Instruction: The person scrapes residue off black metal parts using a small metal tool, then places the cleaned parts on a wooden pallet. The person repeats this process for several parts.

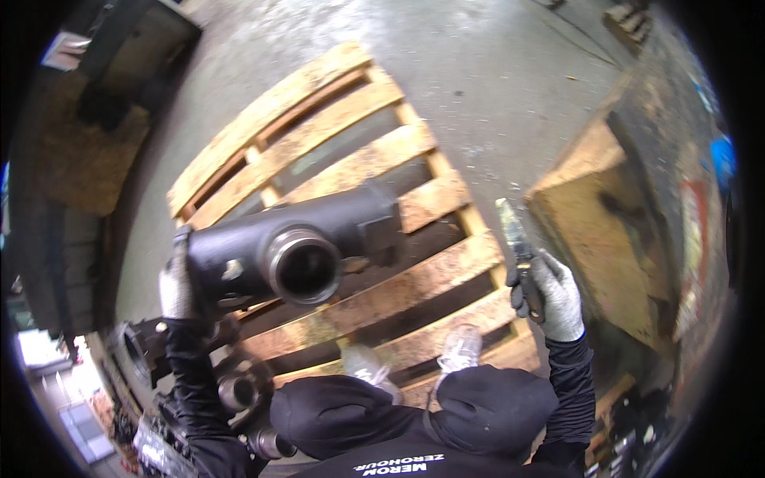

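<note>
A thick black metal tube point(227, 247) with a round open side port is held up over the pallet, slanting a little. My gloved left hand point(176, 288) grips its left end; part of the fingers is hidden at the rim. The bare-metal ring of the port point(279, 259) faces up toward me. A small pale patch marks the tube's side near my left hand. Off to the right, apart from the tube, my gloved right hand point(558, 295) is closed around the dark handle of a flat-bladed tool point(516, 237). Its narrow blade points away from me, and the tip looks pale.
My shoes stand on a slatted wooden pallet point(382, 291). More tubular metal parts point(237, 392) lie at the lower left. A large wooden block point(598, 223) is close by my right hand. Dark equipment point(135, 72) stands at the far left, with grey concrete floor point(478, 88) beyond the pallet.
</note>
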The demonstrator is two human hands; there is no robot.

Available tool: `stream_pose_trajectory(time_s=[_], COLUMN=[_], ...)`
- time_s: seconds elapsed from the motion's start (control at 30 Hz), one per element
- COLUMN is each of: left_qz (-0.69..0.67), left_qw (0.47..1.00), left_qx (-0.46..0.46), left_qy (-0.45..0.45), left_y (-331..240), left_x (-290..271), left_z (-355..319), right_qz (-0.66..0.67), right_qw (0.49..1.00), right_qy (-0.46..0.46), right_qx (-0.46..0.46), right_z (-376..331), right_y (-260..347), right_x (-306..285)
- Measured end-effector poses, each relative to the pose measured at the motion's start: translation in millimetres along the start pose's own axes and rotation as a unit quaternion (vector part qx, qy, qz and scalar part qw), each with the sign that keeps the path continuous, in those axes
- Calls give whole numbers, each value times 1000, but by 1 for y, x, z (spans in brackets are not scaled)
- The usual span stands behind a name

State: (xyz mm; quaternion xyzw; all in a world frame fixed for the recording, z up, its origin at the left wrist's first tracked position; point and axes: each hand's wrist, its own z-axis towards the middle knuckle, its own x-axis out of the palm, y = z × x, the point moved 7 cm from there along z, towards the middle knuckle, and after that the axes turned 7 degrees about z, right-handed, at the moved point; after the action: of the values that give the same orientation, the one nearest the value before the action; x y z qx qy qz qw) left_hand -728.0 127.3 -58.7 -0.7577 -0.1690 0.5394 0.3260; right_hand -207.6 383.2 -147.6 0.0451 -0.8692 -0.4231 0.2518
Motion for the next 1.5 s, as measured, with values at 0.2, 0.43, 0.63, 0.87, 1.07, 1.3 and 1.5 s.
stream_pose_trajectory(time_s=[0.2, 0.43, 0.63, 0.87, 1.07, 1.3, 1.5], left_qz=[-55, -16, -2, -46, -57, -73, -86], left_qw=[998, 1000, 1000, 998, 997, 997, 996], left_qx=[-4, -24, -14, -38, -54, -30, -40], left_qy=[18, -4, 4, -25, 5, 9, 5], left_y=[4, 39, 34, 10, 0, 4, 8], left_x=[10, -9, -10, 4, 9, 8, 7], left_z=[-4, 4, 4, -1, -4, -2, 0], right_qz=[-289, -485, -509, -537, -531, -526, -531], right_qw=[923, 818, 799, 783, 780, 778, 775], right_qy=[176, 162, 190, 187, 197, 186, 211], right_qx=[-182, -265, -258, -253, -267, -289, -270], right_z=[62, 77, 74, 71, 60, 71, 68], right_y=[-24, -49, -74, -97, -93, -96, -103], right_x=[115, 153, 163, 163, 159, 169, 169])
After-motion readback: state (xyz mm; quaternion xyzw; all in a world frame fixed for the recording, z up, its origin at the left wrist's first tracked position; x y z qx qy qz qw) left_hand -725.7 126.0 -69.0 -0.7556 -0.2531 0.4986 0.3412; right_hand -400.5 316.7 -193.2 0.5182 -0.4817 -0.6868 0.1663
